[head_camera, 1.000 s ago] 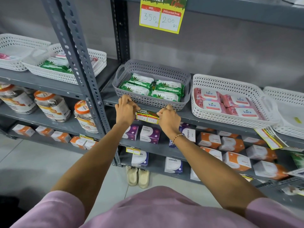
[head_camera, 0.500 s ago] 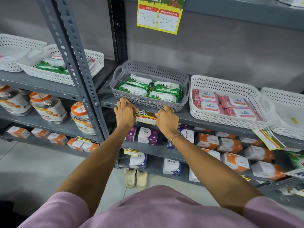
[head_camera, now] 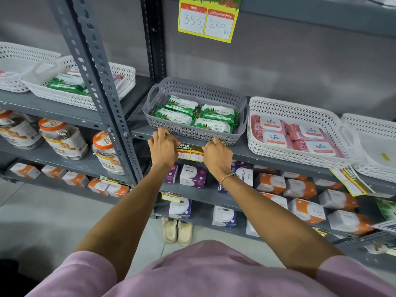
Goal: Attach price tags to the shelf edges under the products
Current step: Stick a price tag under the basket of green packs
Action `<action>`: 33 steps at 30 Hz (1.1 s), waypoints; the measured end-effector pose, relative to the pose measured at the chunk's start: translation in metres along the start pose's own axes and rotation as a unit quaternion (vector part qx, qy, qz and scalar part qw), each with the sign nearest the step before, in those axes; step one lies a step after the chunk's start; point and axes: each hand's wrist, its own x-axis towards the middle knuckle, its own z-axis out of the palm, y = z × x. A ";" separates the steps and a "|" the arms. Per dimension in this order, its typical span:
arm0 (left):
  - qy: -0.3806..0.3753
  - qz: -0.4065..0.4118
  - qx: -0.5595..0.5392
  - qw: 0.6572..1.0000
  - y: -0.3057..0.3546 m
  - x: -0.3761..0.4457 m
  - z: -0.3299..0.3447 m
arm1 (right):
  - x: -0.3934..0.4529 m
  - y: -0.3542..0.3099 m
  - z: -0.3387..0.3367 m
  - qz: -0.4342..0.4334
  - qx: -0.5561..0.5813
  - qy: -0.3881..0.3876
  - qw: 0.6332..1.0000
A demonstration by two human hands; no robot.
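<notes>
I see grey slotted-steel racking filling the frame, set against a plain grey wall, with pale floor tiles at lower left. At centre, the left hand and right hand press a price tag against the shelf edge, directly below a grey basket of green packs. The left hand pinches the tag's left end, fingers curled over the edge and touching the basket front. The right hand is clenched on the tag's right end. A bracelet sits on the right wrist.

To the right on the same shelf stands a white basket of pink packs. A large tag marked 350 and 200 hangs from the shelf above, top centre. Upper left, two white baskets; below them, jars with orange lids. Lower shelves carry purple and orange boxes. A pair of shoes sits on the floor below the rack. Pink sleeves fill the bottom of the frame.
</notes>
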 end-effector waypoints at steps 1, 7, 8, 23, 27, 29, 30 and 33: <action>0.000 0.001 0.001 1.000 0.000 0.000 0.000 | 0.000 0.000 0.000 0.000 -0.001 0.001 1.000; 0.000 0.010 0.017 1.000 0.002 -0.001 -0.002 | 0.000 0.000 0.000 0.001 -0.008 0.007 1.000; 0.001 0.012 0.017 1.000 0.002 -0.001 -0.003 | 0.000 -0.001 -0.001 0.001 -0.009 0.006 1.000; -0.018 0.039 0.021 0.999 0.001 0.001 0.003 | 0.000 -0.001 -0.003 0.006 -0.036 0.020 0.999; 0.002 0.037 -0.019 0.999 -0.001 0.001 0.004 | 0.000 -0.001 -0.001 0.007 -0.030 0.020 0.999; 0.012 0.030 -0.037 0.999 -0.002 0.001 0.003 | 0.000 -0.001 0.000 0.009 -0.034 0.023 0.999; 0.010 0.030 -0.036 0.999 -0.003 0.002 0.003 | 0.000 -0.001 0.000 0.009 -0.036 0.026 0.999; 0.006 0.031 -0.040 0.999 -0.006 0.003 0.004 | 0.000 -0.001 0.001 0.004 -0.042 0.033 0.999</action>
